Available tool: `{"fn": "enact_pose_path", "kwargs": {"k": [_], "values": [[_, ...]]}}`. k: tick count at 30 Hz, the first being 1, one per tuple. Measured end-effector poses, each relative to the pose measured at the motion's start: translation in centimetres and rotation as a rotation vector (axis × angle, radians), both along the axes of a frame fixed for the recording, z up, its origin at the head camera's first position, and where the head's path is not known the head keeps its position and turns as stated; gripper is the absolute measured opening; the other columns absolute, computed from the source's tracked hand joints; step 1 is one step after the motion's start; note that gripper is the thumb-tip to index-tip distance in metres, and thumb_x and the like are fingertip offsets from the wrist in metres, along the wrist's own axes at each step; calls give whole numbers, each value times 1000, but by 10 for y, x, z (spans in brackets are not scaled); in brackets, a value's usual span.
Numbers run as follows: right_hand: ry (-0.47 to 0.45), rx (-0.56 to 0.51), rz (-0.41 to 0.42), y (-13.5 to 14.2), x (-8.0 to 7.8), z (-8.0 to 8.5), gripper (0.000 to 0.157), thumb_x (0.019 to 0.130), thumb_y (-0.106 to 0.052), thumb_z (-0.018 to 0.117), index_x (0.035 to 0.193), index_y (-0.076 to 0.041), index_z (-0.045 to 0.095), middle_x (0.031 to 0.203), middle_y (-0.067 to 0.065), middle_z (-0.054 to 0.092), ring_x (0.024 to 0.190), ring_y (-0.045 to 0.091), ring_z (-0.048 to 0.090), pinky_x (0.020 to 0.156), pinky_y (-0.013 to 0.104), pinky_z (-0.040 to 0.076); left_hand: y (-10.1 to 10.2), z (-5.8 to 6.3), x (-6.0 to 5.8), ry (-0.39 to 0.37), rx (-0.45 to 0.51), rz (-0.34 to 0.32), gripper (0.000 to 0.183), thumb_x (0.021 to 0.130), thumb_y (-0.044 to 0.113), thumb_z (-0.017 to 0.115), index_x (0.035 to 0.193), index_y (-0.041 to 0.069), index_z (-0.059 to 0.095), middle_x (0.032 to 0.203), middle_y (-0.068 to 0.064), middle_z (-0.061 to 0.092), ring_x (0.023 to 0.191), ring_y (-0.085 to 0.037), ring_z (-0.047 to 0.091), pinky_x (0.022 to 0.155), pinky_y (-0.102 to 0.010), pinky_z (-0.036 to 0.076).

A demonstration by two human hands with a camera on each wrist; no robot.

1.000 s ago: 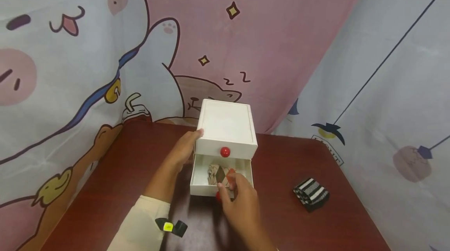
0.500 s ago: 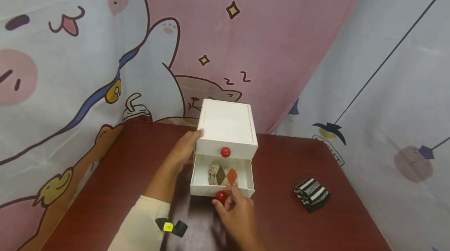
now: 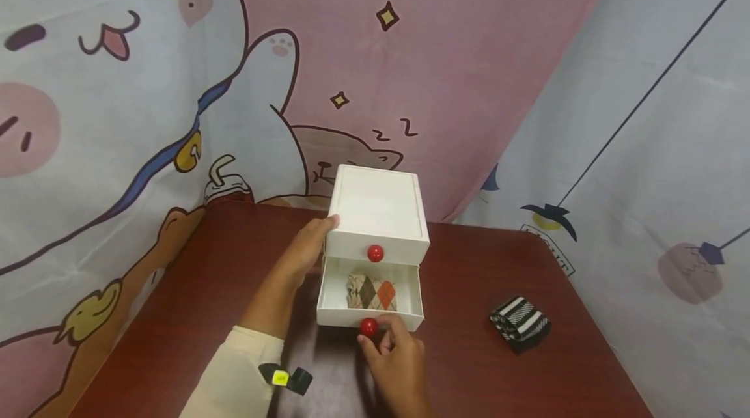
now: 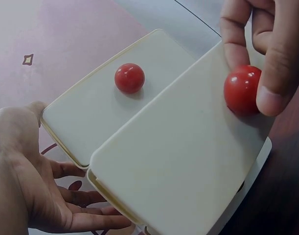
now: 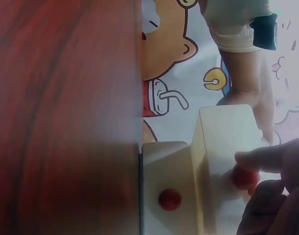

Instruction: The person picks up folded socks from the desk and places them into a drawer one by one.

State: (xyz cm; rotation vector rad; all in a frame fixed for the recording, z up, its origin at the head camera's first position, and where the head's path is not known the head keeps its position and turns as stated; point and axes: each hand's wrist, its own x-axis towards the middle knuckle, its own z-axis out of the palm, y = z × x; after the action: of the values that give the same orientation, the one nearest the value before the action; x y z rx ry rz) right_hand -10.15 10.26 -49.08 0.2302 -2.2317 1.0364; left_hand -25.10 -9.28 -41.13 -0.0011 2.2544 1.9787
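Observation:
A small white drawer cabinet (image 3: 379, 200) stands on the table, a drawer (image 3: 331, 288) below its top one pulled out. A folded argyle sock (image 3: 372, 292) in beige, green and orange lies inside that drawer. My right hand (image 3: 398, 359) pinches the drawer's red knob (image 4: 243, 90) between thumb and finger. My left hand (image 3: 307, 245) rests against the cabinet's left side, thumb at the top edge; in the left wrist view its fingers (image 4: 88, 196) extend along the side. The top drawer's red knob (image 3: 375, 253) is untouched.
A folded black-and-white patterned textile (image 3: 519, 323) lies on the right of the dark red table (image 3: 469, 366). Below the pulled-out drawer, another drawer with a red knob (image 5: 170, 199) is shut. Printed cloth (image 3: 469, 47) hangs behind and at both sides.
My right hand has moved from over the argyle sock down to the drawer's red knob and now pinches it. The sock is fully uncovered. My left hand has stayed in place.

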Motion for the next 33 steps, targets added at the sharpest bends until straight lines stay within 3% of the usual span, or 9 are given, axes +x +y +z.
{"fn": "enact_pose_path", "kwargs": {"k": [4,8,17,24,33], "values": [[-5,-33,-1,-1,0,-1,42,67,-3,101,96,-13,72,51,-13,43,54,-17,28,48,10,34,0,0,0,11,-9,1,63,111,56,46,139,1,55,128,-23,65,115,-34,64,104,-62,56],[-44,-89,8,-3,0,-2,39,69,0,99,96,-11,73,49,-11,45,51,-17,28,45,9,30,0,0,2,-26,23,-11,64,110,58,47,142,3,53,128,-23,66,109,-32,67,94,-64,62],[-224,-256,3,-6,-9,-7,32,77,-1,95,98,-14,75,54,-16,39,49,-9,32,44,12,27,-1,-1,1,-39,35,-13,65,109,60,47,142,4,52,126,-23,66,105,-31,69,84,-58,65],[-214,-318,17,-8,-20,-6,30,77,-1,94,98,-11,75,52,-11,41,47,-9,33,43,12,28,1,-2,1,-49,34,-15,66,109,61,47,143,4,52,126,-22,68,104,-30,70,86,-57,64],[-265,-432,29,-12,-43,-4,29,77,0,94,98,-9,77,53,-9,42,46,-5,36,43,15,27,1,1,2,-30,43,-16,62,110,57,46,139,3,53,119,-20,69,98,-28,70,81,-49,65]]}}
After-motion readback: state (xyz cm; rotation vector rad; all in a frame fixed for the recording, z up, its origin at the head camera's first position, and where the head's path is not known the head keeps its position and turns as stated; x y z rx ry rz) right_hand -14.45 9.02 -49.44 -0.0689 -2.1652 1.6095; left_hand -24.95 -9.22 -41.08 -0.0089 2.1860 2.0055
